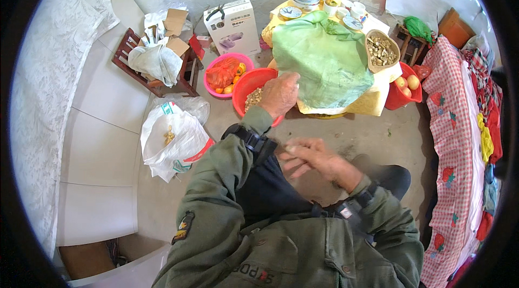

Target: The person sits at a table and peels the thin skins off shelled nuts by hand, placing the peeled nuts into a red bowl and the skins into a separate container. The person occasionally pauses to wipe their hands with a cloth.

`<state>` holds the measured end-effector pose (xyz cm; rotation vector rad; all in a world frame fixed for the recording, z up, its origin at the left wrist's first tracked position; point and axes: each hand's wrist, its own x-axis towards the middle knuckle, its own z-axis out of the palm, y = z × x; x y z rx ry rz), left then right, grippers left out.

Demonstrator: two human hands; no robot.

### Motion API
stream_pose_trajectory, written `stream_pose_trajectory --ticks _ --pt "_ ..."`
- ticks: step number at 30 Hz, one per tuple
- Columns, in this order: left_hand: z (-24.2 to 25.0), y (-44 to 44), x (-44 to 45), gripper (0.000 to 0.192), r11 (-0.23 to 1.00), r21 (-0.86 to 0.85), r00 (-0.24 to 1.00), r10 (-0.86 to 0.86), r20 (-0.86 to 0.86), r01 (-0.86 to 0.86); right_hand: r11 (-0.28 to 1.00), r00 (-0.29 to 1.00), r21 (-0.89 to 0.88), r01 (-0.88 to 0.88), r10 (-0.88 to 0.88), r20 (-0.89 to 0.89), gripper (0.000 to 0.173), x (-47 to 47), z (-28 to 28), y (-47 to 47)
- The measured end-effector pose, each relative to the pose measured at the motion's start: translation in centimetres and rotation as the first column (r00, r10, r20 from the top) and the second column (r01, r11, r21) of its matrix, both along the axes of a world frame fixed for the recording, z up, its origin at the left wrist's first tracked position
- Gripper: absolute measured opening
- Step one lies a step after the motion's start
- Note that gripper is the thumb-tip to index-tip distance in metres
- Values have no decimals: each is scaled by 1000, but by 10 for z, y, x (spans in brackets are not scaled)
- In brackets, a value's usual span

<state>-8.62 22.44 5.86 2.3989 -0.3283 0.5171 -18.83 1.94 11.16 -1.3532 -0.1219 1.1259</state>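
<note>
Over the right rim of a red plastic basin (240,89) is my left hand (279,95), its fingers curled near the edge of a green cloth (324,61); what they hold is hidden. Pale peanuts (253,98) lie in the basin. My right hand (310,160), blurred, is above my lap, with thumb and a finger close together and other fingers spread; whether it holds something small cannot be told. On the floor to the left, a white plastic bag (156,142) lies open with a few unshelled peanuts (169,135) inside.
A pink basket (209,81) of orange fruit, a white printed box (235,28) and a loaded wooden chair (129,53) stand beyond. The covered table bears bowls, cups and a basket of dry brownish pieces (381,51). A red bucket (395,99) of round produce stands right, beside a checkered cloth (446,126).
</note>
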Motion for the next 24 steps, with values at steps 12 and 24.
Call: stream_pose_trajectory --ticks 12,24 --pt "-28 102 -104 24 996 57 975 -49 -215 63 685 820 -716 133 330 468 25 66 110 -250" --pt "-91 176 -157 41 836 -44 837 547 -20 -547 640 278 -638 427 579 767 42 -1 -50 -241"
